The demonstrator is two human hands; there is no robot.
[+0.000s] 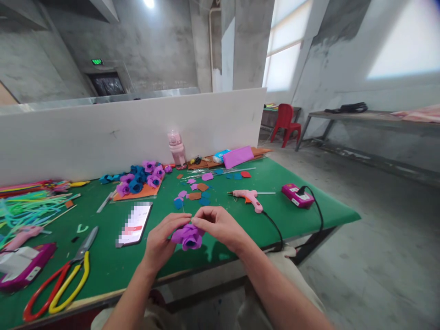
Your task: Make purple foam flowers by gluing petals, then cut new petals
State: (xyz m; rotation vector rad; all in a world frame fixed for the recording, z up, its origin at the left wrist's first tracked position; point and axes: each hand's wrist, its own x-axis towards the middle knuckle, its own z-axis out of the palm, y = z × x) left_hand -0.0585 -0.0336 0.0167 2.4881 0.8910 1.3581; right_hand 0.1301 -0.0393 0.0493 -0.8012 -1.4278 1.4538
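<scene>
A purple flower (189, 237) with a dark blue centre is held above the front edge of the green table. My left hand (164, 237) is closed on its left side, fingers bent round the petals. My right hand (215, 223) is closed in a pinch at the flower's upper right edge, thumb and forefinger together. A thin stem or wire shows just above the flower, between the hands. Beyond them lie loose blue, brown and purple petal pieces (195, 195). The pink glue gun (252, 198) rests to the right of these pieces.
Scissors (80, 256) and a phone (135, 224) lie left of my hands. Finished purple and blue flowers (137, 178) sit on orange sheets further back. A pink bottle (177, 151) stands by the white partition (213, 114). At right is a magenta power socket (297, 195) with a black cable.
</scene>
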